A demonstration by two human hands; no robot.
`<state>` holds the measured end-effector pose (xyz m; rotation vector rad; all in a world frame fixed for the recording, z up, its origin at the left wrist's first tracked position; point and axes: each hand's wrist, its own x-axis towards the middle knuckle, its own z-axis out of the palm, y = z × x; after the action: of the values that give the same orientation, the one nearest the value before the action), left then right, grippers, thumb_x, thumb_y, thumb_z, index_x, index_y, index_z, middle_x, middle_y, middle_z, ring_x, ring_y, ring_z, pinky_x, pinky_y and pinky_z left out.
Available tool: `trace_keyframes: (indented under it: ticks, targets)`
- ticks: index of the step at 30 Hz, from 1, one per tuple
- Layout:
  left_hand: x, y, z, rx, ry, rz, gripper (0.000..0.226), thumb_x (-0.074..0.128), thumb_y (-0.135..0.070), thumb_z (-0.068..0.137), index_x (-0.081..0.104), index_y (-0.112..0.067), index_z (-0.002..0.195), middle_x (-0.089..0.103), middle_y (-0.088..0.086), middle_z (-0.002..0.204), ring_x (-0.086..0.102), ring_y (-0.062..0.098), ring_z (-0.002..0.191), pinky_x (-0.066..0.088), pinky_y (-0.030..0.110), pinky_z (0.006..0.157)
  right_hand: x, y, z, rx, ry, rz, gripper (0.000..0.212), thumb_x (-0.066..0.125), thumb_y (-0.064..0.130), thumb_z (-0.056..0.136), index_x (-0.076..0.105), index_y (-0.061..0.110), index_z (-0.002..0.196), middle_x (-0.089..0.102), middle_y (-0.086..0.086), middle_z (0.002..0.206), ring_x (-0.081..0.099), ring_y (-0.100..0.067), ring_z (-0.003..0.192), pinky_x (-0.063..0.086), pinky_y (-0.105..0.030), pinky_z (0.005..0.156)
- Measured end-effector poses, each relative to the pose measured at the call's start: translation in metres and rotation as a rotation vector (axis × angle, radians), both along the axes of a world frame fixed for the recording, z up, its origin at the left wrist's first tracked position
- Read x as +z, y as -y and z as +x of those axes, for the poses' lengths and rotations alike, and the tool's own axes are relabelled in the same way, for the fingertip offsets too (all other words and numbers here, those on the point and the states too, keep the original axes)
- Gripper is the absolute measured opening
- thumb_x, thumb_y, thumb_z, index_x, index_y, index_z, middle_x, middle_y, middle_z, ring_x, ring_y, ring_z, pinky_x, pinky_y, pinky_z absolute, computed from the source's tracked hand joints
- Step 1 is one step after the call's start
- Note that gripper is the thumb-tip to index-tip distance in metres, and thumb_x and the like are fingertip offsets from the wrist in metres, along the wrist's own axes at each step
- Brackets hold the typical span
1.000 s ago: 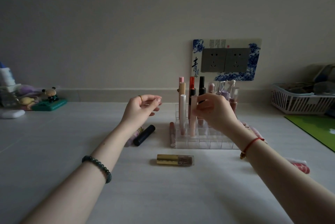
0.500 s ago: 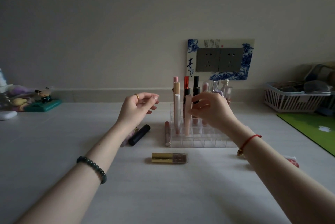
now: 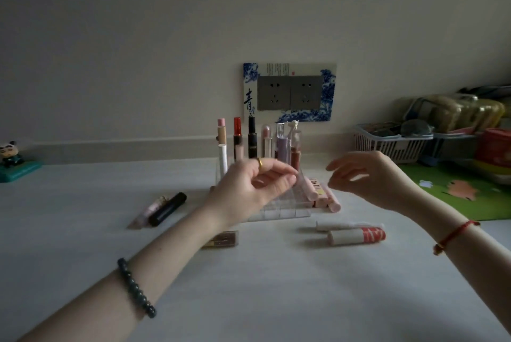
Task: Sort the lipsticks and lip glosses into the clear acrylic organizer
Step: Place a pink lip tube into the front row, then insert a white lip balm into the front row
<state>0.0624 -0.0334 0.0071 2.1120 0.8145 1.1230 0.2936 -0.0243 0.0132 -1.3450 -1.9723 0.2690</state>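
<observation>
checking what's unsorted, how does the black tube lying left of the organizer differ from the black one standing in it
The black tube on the table lies on its side, left of the organizer; the black tube in the organizer stands upright at its back. The lying one sits beside a pale pink tube; the standing one is next to a red-capped tube. Both are slim and black.

Upright tubes (image 3: 251, 139) crowd the organizer's (image 3: 279, 213) back rows; its front cells stand open, loose tubes (image 3: 356, 235) lying just right.

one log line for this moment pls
left grip empty at organizer | right grip empty | red-white tube lies on table
</observation>
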Motion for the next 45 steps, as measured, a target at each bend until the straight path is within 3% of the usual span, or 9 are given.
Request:
trace_keyframes:
  ticks: [4, 7, 11, 17, 23, 27, 36, 39, 45]
  targets:
    - [-0.025, -0.007, 0.032, 0.065, -0.224, 0.040, 0.019, 0.063, -0.021, 0.083, 0.065, -0.029, 0.100, 0.067, -0.013, 0.088, 0.061, 0.003, 0.081, 0.047, 0.010, 0.076, -0.019, 0.005, 0.024, -0.031, 0.005, -0.039, 0.023, 0.075, 0.012, 0.066, 0.068, 0.020, 0.087, 0.069, 0.006, 0.074, 0.064, -0.001, 0.067, 0.051, -0.009, 0.066]
    - [-0.037, -0.015, 0.048, 0.117, -0.343, 0.077, 0.027, 0.061, -0.020, 0.085, 0.062, -0.024, 0.111, 0.067, -0.004, 0.104, 0.059, 0.004, 0.090, 0.046, 0.016, 0.085, -0.029, 0.006, 0.037, -0.036, 0.068, -0.086, 0.020, 0.073, 0.014, 0.068, 0.068, 0.021, 0.087, 0.070, 0.003, 0.078, 0.064, -0.003, 0.071, 0.053, -0.017, 0.069]
    - [-0.047, -0.018, 0.063, 0.125, -0.497, 0.125, 0.032, 0.058, -0.019, 0.086, 0.057, -0.023, 0.118, 0.061, -0.001, 0.119, 0.056, 0.006, 0.094, 0.043, 0.019, 0.083, -0.033, 0.006, 0.041, -0.012, 0.131, -0.123, 0.018, 0.071, 0.016, 0.071, 0.069, 0.024, 0.087, 0.069, 0.006, 0.079, 0.063, -0.003, 0.073, 0.053, -0.018, 0.070]
    - [-0.054, -0.018, 0.074, 0.117, -0.551, 0.183, 0.029, 0.053, -0.017, 0.086, 0.061, -0.019, 0.115, 0.063, 0.007, 0.117, 0.058, 0.017, 0.100, 0.034, 0.011, 0.072, -0.040, 0.004, 0.034, 0.034, 0.165, -0.182, 0.018, 0.069, 0.017, 0.074, 0.069, 0.024, 0.091, 0.065, 0.012, 0.077, 0.060, -0.002, 0.071, 0.051, -0.014, 0.065]
    - [-0.054, -0.015, 0.076, 0.115, -0.419, 0.195, 0.026, 0.055, -0.017, 0.087, 0.063, -0.016, 0.112, 0.065, 0.006, 0.111, 0.060, 0.016, 0.097, 0.037, 0.009, 0.073, -0.040, 0.005, 0.032, 0.041, 0.139, -0.158, 0.020, 0.068, 0.016, 0.074, 0.069, 0.022, 0.093, 0.066, 0.008, 0.080, 0.060, -0.004, 0.073, 0.051, -0.018, 0.069]
    - [-0.043, -0.011, 0.074, 0.130, -0.253, 0.269, 0.022, 0.063, -0.013, 0.082, 0.068, -0.013, 0.103, 0.066, -0.006, 0.101, 0.054, -0.002, 0.092, 0.031, -0.006, 0.075, -0.037, 0.008, 0.028, 0.075, 0.093, -0.083, 0.021, 0.069, 0.019, 0.075, 0.068, 0.024, 0.095, 0.066, 0.009, 0.081, 0.060, -0.002, 0.073, 0.049, -0.013, 0.066]
    - [-0.015, -0.005, 0.047, 0.139, 0.118, 0.151, 0.029, 0.069, -0.015, 0.076, 0.061, -0.021, 0.103, 0.067, -0.006, 0.089, 0.063, 0.002, 0.081, 0.050, 0.013, 0.078, -0.020, 0.020, -0.012, 0.158, -0.150, 0.092, 0.023, 0.069, 0.015, 0.073, 0.064, 0.035, 0.082, 0.067, 0.014, 0.074, 0.062, 0.001, 0.069, 0.050, -0.010, 0.061]
    - [-0.007, -0.006, 0.031, 0.138, 0.229, 0.048, 0.028, 0.067, -0.019, 0.077, 0.060, -0.022, 0.104, 0.068, -0.004, 0.095, 0.065, 0.007, 0.088, 0.052, 0.019, 0.080, -0.011, 0.016, -0.032, 0.169, -0.275, 0.119, 0.021, 0.070, 0.013, 0.071, 0.065, 0.028, 0.085, 0.067, 0.012, 0.077, 0.064, 0.000, 0.070, 0.051, -0.012, 0.062]
    - [-0.005, -0.016, 0.001, 0.194, 0.300, -0.080, 0.025, 0.053, -0.007, 0.088, 0.063, -0.030, 0.092, 0.069, -0.011, 0.094, 0.065, 0.003, 0.091, 0.050, 0.014, 0.080, 0.005, -0.010, -0.074, 0.157, -0.400, 0.161, 0.015, 0.069, 0.011, 0.072, 0.065, 0.017, 0.085, 0.066, 0.010, 0.077, 0.063, -0.001, 0.067, 0.052, -0.012, 0.067]
